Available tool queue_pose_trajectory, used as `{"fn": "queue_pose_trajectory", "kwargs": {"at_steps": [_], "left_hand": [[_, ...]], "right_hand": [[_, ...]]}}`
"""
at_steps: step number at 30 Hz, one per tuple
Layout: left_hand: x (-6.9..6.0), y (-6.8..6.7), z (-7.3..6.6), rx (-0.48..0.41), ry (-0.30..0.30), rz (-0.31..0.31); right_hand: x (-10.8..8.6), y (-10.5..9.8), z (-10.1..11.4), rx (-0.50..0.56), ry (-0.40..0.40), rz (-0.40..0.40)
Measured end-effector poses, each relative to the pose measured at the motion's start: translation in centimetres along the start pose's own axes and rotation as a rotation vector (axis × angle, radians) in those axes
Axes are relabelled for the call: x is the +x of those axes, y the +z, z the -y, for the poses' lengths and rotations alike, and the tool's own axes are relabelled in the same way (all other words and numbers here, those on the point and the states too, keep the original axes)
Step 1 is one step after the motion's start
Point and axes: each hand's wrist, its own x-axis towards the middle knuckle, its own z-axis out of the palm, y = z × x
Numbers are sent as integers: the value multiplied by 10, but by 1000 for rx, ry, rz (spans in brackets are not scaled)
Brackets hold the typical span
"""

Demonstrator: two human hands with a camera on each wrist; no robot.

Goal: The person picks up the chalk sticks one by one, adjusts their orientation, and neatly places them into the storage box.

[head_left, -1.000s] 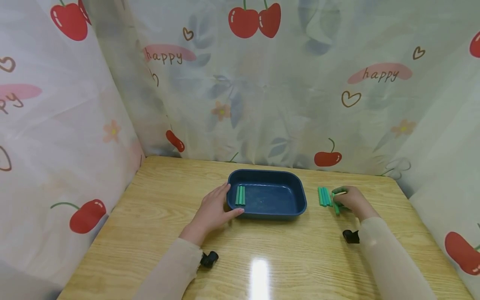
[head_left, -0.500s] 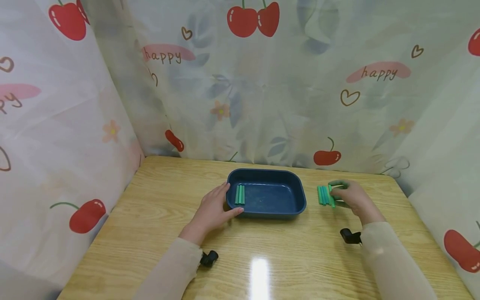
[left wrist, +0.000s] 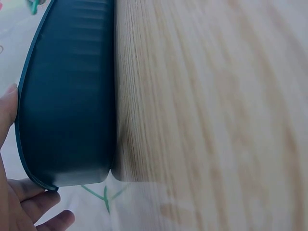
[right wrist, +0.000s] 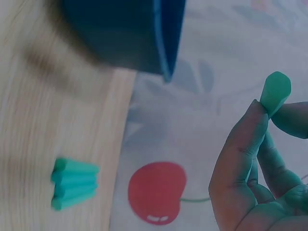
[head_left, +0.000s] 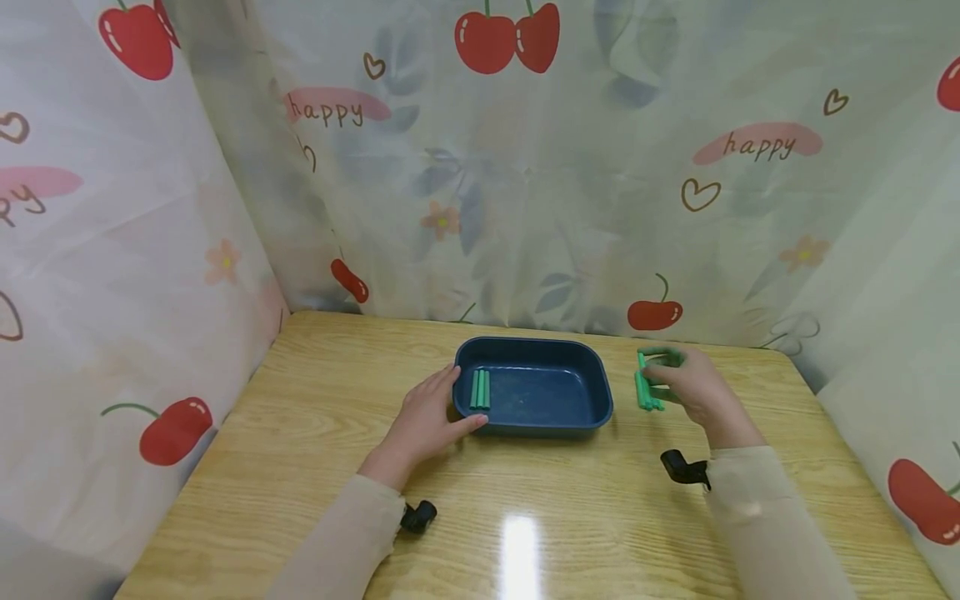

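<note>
In the head view, a dark blue plastic tub [head_left: 543,398] has three green sticks [head_left: 481,390] lying side by side at its left end. My left hand [head_left: 429,417] holds the tub's left end, fingers at the side and thumb along the front rim; the left wrist view shows the fingers [left wrist: 36,206] around the rim. To the right of the tub, my right hand [head_left: 693,383] pinches one green stick [right wrist: 276,91] between thumb and fingertips, raised above the table. Below it lies a small bundle of green and teal sticks [right wrist: 74,184], partly hidden in the head view.
The wooden table [head_left: 585,508] stretches in front of the tub. Patterned cloth [head_left: 525,208] with cherries hangs behind and at both sides. A black wrist camera [head_left: 684,468] sticks out from the right sleeve, and another [head_left: 418,517] from the left.
My right hand has lifted the green stick off the table beside the bundle and moved it leftward and up. The left hand and the tub stay in place.
</note>
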Motion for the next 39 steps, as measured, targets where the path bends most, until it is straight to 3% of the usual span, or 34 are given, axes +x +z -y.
{"fn": "queue_pose_trajectory", "kwargs": {"at_steps": [19,32,39], "left_hand": [[0,-2,-1,3,17,3],[0,-1,-1,-14,10,-8],[0,0,0,-11,6,1]], "right_hand": [[13,55,38,227,-49,36],[38,110,38,265,-44,51],[53,140,32,292,11,33]]}}
